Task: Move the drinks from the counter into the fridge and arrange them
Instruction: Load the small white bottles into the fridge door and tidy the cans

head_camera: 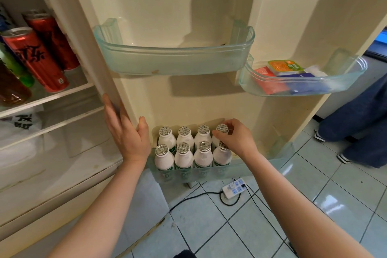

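Several small white bottles [184, 157] with foil caps stand in two rows in the bottom door bin [251, 168] of the open fridge door. My right hand [234, 137] pinches the cap end of the rear right bottle [222, 128]. My left hand [125, 132] rests flat with straight fingers on the inner edge of the fridge door [109, 81], thumb against the door liner. Red cans [36, 59] stand on a shelf inside the fridge at the left.
An empty clear door bin [173, 62] hangs above the bottles. A second bin [303, 86] at right holds flat packets. A power strip [234, 188] with cables lies on the tiled floor. A person's legs [356, 123] stand at right. A white bag [18, 130] lies on a lower fridge shelf.
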Action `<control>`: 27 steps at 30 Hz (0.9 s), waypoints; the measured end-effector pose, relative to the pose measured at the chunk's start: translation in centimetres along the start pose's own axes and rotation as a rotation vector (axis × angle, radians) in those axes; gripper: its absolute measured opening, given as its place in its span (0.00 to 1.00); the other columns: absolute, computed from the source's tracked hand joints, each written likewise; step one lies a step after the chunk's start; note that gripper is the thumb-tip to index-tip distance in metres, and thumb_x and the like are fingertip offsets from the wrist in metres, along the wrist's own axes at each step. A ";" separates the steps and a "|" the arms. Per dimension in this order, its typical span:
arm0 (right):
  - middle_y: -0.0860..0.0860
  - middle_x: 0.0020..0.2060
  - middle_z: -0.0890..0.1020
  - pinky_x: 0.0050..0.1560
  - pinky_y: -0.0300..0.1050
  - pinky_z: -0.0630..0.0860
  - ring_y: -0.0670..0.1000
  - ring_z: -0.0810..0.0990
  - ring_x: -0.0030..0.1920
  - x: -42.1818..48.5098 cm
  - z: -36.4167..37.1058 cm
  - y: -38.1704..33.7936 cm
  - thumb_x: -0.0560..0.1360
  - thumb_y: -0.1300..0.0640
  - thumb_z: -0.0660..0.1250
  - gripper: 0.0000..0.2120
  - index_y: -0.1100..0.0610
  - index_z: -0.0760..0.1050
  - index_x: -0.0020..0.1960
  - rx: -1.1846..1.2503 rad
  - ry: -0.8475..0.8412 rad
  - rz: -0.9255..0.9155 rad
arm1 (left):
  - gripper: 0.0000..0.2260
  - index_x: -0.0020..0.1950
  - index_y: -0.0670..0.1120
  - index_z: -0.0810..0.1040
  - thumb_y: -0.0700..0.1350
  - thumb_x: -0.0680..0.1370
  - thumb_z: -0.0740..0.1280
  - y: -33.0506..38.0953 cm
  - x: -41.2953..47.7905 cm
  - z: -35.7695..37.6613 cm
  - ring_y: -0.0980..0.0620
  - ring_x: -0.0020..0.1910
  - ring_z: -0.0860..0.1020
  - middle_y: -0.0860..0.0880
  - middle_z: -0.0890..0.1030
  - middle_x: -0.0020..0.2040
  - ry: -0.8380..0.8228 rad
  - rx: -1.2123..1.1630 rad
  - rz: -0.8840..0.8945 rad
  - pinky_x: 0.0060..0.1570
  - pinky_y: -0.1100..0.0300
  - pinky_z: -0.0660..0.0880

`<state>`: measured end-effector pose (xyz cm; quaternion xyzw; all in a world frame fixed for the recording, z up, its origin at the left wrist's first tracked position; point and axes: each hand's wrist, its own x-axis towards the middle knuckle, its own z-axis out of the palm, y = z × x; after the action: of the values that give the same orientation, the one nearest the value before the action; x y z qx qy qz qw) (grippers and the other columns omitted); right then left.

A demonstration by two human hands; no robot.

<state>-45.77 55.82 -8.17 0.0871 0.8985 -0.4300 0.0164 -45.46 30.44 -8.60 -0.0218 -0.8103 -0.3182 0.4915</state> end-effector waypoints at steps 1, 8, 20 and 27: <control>0.51 0.56 0.78 0.48 0.41 0.71 0.50 0.76 0.52 -0.3 0.1 -0.1 0.71 0.46 0.72 0.25 0.56 0.72 0.63 0.000 0.018 -0.006 | 0.22 0.68 0.41 0.61 0.43 0.75 0.59 0.1 0.0 -0.1 0.31 0.71 0.61 0.27 0.59 0.71 -0.014 0.006 -0.005 0.67 0.41 0.62; 0.49 0.53 0.79 0.44 0.43 0.71 0.49 0.77 0.50 -4.2 0.4 -3.3 0.74 0.56 0.67 0.13 0.55 0.75 0.58 0.068 0.402 -0.264 | 0.25 0.65 0.31 0.67 0.48 0.76 0.59 1.2 0.4 -2.1 0.28 0.69 0.62 0.28 0.58 0.71 -0.222 0.076 -0.101 0.66 0.38 0.64; 0.41 0.41 0.79 0.42 0.43 0.76 0.42 0.78 0.43 -8.6 7.2 -13.0 0.73 0.59 0.63 0.07 0.51 0.77 0.49 0.311 0.165 -0.726 | 0.10 0.48 0.61 0.78 0.46 0.80 0.60 -2.4 3.5 -13.1 0.68 0.52 0.76 0.59 0.81 0.51 -0.308 -0.199 -0.481 0.49 0.78 0.67; 0.43 0.42 0.81 0.44 0.46 0.79 0.44 0.80 0.41 -8.9 11.9 -19.0 0.74 0.62 0.65 0.08 0.53 0.77 0.51 0.272 0.000 -0.830 | 0.10 0.46 0.52 0.79 0.41 0.80 0.61 -7.1 5.2 -17.9 0.60 0.45 0.80 0.56 0.83 0.45 -0.122 -0.308 -0.701 0.46 0.66 0.74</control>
<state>-40.81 33.64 -0.13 -0.2801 0.7925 -0.5145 -0.1696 -36.60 13.67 -2.27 0.1640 -0.7391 -0.5829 0.2949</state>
